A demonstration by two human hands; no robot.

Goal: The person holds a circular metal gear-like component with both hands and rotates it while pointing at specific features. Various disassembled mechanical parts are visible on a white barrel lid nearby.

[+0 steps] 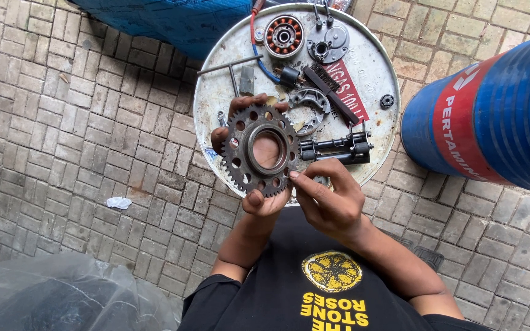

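Closest to the camera, just above a black T-shirt with a yellow print, the person's left hand (pixel 254 184) cradles a large toothed sprocket (pixel 261 149) from behind: the thumb presses its lower rim and the fingertips curl over its top and left edge, so the hand is wrapped about it, and the palm shows through the central hole. The right hand (pixel 326 199) sits just right of the sprocket, loosely curled, its forefinger tip touching the lower right teeth; it grips nothing that can be seen.

Beyond the sprocket lies the round white drum top (pixel 375 73) that serves as the counter. It holds loose parts within its raised rim: a black tool with a screw clamp (pixel 337 149) just right of the sprocket, a curved brake shoe (pixel 310 101) partly behind the sprocket's upper right, a black wire brush (pixel 331 93) lying aslant past that, a small nut (pixel 387 100) near the right rim, a T-handled wrench (pixel 231 66) up and left of the sprocket, and farthest off a copper-wound stator (pixel 284 36) with a grey metal cover (pixel 328 43) beside it.

Bare metal shows on the drum top's right side. Well right of the sprocket stands a blue drum (pixel 510 110) with a red band. Brick paving (pixel 93 122) spreads wide to the left, with a scrap of white paper (pixel 118 201) on it and clear plastic sheeting (pixel 62 294) at the lower left.
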